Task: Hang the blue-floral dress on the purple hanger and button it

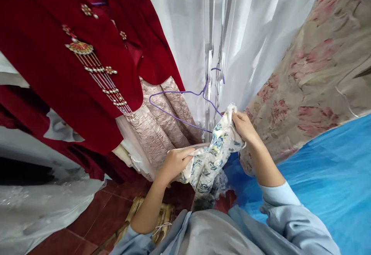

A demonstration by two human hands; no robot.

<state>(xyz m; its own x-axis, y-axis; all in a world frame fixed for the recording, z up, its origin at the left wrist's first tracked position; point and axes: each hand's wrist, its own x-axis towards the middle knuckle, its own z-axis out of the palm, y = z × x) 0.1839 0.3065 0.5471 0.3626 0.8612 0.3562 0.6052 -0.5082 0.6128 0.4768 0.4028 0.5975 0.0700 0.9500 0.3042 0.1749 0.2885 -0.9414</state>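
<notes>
A white dress with blue and yellow flowers (207, 170) hangs between my two hands. My right hand (244, 125) is closed on its upper edge, beside one end of a purple hanger (182, 91). That end of the hanger goes behind or into the cloth; I cannot tell which. The other end sticks out bare to the left, and the hook points up near the white rail. My left hand (175, 164) pinches another edge of the dress, lower and to the left. The lower part of the dress falls toward the floor.
On the left hang a dark red garment (121, 54) with beaded ornaments and a shiny pinkish skirt (156, 127). White curtains (185, 27) stand behind. To the right are a floral cloth (313, 77) and bright blue fabric (327, 170). A bamboo piece (136, 212) rests on red floor tiles (89, 216).
</notes>
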